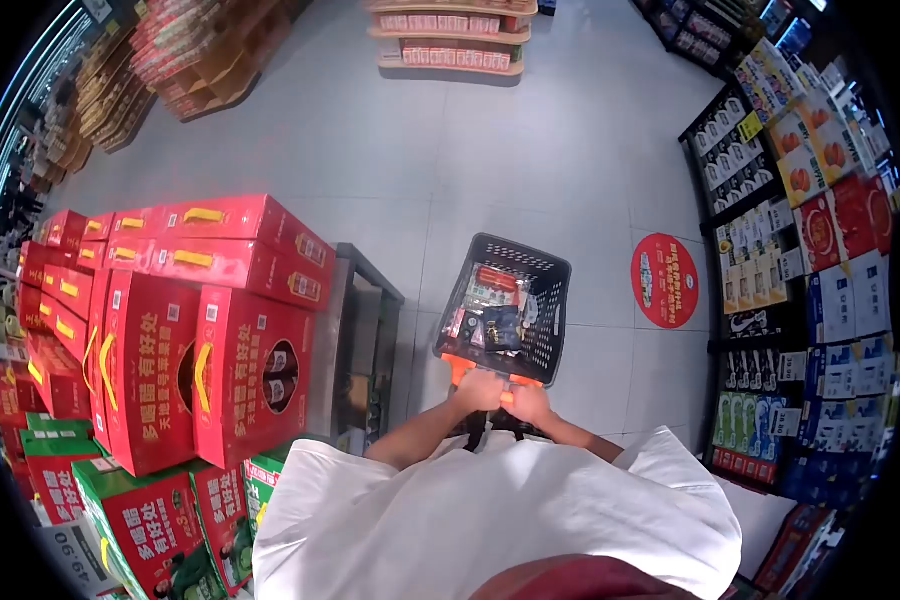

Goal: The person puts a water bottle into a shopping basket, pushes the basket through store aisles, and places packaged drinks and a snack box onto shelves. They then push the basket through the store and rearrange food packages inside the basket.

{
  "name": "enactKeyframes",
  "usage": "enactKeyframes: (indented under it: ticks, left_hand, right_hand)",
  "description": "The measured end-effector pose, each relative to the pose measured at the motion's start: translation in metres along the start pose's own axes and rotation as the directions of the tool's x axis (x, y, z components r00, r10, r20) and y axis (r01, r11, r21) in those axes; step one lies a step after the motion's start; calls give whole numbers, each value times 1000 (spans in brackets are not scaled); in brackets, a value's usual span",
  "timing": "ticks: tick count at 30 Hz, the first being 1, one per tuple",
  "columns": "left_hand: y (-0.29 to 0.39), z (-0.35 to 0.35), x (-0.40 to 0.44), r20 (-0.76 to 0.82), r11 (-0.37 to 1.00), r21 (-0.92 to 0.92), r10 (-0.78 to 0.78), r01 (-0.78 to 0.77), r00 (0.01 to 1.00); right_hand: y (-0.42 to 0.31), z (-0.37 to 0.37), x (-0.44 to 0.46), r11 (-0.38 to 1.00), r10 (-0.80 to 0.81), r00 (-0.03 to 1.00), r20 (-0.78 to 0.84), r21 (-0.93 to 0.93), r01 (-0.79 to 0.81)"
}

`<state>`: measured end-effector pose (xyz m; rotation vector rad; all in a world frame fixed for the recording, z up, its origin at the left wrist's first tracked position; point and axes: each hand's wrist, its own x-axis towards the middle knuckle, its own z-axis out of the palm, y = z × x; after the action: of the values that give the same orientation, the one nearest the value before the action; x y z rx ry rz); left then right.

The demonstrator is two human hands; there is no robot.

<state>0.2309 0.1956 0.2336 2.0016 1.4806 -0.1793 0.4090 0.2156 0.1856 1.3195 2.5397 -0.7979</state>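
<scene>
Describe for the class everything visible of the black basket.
The black basket looks like plastic: open-topped, roughly rectangular with rounded corners, its walls pierced by small holes. It stands upright ahead of the person, above grey floor; whatever supports it is hidden. Inside lie mixed packets, including a dark blue one and red ones. Across its near end is an orange handle, gripped by the left hand and right hand.

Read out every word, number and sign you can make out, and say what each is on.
"多喝醋 有好处": large upright red boxes, and green-and-red boxes below.
"天地壹号苹果醋": the upright red boxes, small, probable reading.
"49.90": grey price sign, lower left.
Round red floor sticker: white lettering, too blurred to quote.
Packets in the basket and tags on the right-hand shelves: too small.
</scene>
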Motion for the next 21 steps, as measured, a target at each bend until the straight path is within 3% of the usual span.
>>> enactKeyframes:
  ticks: [5,10,14,21]
  left_hand:
    - [-28,-17,45,16,1000,-4,25,-25,1000]
    - [-51,-45,78,-56,998,-34,43,-45,997]
    - [-63,-62,107,-57,997,2,77,-77,995]
    - [-69,-96,156,-24,994,61,96,-94,995]
  right_hand:
    - [-3,-21,33,995,90,992,-88,-44,-94]
    - [-1,-55,73,981,181,978,107,-86,-172]
    - [3,-80,94,977,211,964,162,-75,-201]
    - [34,-97,131,981,193,977,96,-46,-189]
